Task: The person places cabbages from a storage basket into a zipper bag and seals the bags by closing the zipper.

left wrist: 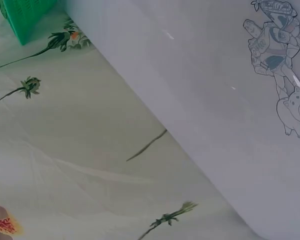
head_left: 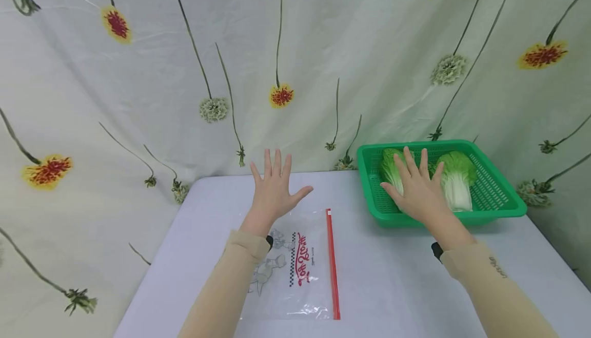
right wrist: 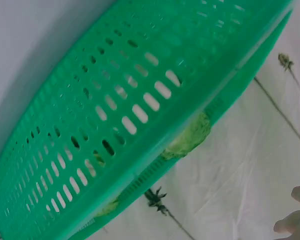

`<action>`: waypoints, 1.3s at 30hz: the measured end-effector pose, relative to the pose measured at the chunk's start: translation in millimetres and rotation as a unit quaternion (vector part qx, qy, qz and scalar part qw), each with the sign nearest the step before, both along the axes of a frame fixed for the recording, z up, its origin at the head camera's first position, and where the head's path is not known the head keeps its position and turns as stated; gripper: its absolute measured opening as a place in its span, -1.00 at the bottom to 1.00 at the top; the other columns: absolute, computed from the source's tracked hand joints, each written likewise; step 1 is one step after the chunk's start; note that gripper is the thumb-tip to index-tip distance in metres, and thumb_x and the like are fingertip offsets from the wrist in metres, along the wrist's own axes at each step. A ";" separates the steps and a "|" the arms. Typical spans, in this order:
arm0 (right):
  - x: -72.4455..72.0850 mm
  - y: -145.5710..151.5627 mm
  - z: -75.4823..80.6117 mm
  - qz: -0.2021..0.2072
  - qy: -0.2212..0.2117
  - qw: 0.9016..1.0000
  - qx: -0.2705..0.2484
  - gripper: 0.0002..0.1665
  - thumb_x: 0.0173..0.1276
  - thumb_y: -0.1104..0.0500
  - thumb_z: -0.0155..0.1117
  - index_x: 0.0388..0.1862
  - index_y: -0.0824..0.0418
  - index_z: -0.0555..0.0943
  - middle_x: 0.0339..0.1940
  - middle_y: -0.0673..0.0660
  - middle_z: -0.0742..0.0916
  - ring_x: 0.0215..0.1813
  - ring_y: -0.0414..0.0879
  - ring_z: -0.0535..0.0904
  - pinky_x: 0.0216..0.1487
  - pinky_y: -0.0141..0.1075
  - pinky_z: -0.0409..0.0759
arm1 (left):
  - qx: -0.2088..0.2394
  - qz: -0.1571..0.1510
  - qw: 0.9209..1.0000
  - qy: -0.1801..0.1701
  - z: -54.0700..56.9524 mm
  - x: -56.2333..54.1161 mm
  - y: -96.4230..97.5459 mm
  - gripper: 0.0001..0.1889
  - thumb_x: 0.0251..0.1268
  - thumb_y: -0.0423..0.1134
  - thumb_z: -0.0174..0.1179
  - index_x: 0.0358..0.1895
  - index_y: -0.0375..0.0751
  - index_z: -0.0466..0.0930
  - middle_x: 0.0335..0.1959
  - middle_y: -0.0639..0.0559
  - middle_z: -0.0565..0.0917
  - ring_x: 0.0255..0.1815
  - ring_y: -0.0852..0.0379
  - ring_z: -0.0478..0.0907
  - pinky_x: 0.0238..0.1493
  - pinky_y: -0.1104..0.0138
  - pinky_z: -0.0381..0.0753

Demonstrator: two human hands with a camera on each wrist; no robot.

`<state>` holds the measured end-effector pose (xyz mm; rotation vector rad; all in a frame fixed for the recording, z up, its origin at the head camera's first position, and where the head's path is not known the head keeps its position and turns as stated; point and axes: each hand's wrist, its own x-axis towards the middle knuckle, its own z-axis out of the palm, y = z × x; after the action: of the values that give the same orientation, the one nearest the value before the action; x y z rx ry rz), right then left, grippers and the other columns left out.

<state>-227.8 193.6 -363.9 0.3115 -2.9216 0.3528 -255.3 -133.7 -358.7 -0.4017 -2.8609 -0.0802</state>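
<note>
My left hand is raised with its fingers spread, holding nothing. Below it on the table lies a clear zip bag with a red slider edge and printed cartoon figures; part of the bag is hidden by the forearm. The right hand, also spread and holding nothing, overlaps the green plastic basket in the head view. Inside the basket are pale-stemmed leafy cabbages, partly covered by that hand. The right wrist view shows the perforated basket wall close up, with fingertips at the lower right corner.
A white table carries the bag at its middle and the basket at its back right. Behind it hangs a pale cloth printed with flowers, which also borders the table's left side. Dark bands circle both wrists.
</note>
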 end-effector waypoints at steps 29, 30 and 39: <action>56.0 -78.9 -114.6 0.235 0.019 0.971 -0.031 -0.34 0.40 0.07 0.21 0.39 0.36 0.40 0.45 0.32 0.44 0.49 0.35 0.24 0.35 0.30 0.29 | -0.011 -0.123 0.987 -0.099 -106.0 72.3 19.1 -0.17 0.35 0.31 -0.02 0.52 -0.16 0.19 0.55 -0.20 0.19 0.59 -0.27 -0.01 0.43 -0.33 0.00; 55.3 -79.4 -115.8 0.234 0.001 0.972 -0.032 -0.34 0.41 0.07 0.20 0.40 0.36 0.40 0.45 0.32 0.43 0.50 0.35 0.24 0.36 0.31 0.26 | -0.014 -0.120 0.986 -0.113 -110.1 74.0 21.7 -0.16 0.35 0.33 -0.04 0.52 -0.17 0.18 0.55 -0.21 0.18 0.59 -0.27 0.00 0.43 -0.33 0.01; 40.0 -83.2 -127.7 0.216 -0.100 0.971 -0.003 -0.35 0.45 0.01 0.13 0.44 0.25 0.38 0.50 0.25 0.40 0.53 0.36 0.15 0.41 0.37 0.11 | 0.011 -0.072 0.972 -0.224 -131.0 97.4 45.6 0.05 0.24 0.44 -0.02 0.53 -0.34 0.05 0.55 -0.40 0.04 0.58 -0.36 -0.07 0.41 -0.37 -0.06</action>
<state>-187.7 110.4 -491.5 0.9720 -3.0247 0.4767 -157.9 -88.1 -489.8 -0.6621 -3.2616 -0.2606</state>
